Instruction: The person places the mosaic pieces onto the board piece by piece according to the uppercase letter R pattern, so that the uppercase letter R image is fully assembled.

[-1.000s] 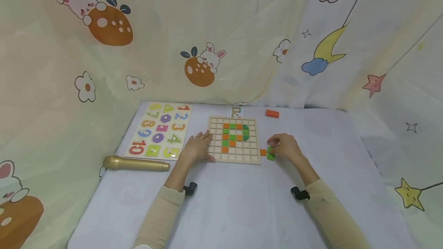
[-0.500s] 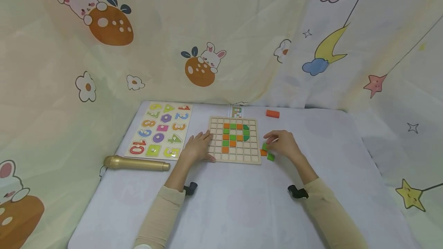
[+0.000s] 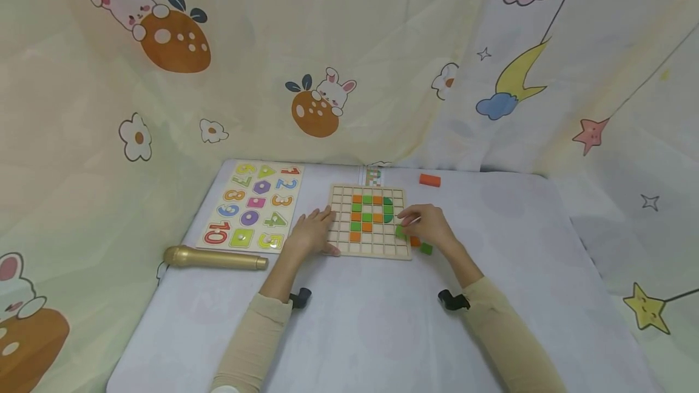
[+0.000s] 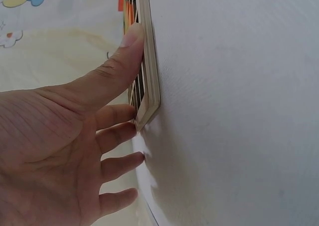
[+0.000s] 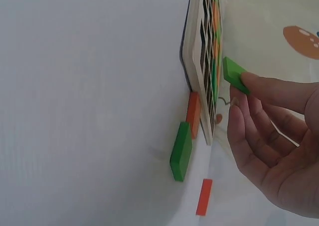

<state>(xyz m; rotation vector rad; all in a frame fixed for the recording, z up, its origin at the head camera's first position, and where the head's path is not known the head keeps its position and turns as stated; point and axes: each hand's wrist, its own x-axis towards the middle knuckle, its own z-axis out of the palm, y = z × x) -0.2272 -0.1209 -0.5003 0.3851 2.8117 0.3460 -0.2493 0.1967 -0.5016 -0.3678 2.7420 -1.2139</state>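
Note:
A wooden grid board (image 3: 382, 247) lies mid-table, with orange and green tiles set in its cells in a P shape. My left hand (image 3: 311, 232) rests at its left edge. In the left wrist view the thumb (image 4: 132, 39) lies along the rim and the fingers are spread, some by the corner. My right hand (image 3: 428, 226) pinches a green square tile (image 5: 233, 74) between thumb and fingers, raised over the board's right edge. Beside that edge, an orange tile (image 5: 193, 113) and another green tile (image 5: 181, 153) lie on the table.
A number and shape puzzle board (image 3: 251, 208) lies to the left, with a gold microphone (image 3: 215, 258) in front of it. Behind the grid board is a small pattern card (image 3: 374, 176). An orange-red block (image 3: 429, 180) sits at the back right.
My right hand has lifted a green tile from beside the orange one and carried it left to the board's right edge. My left hand has stayed in place.

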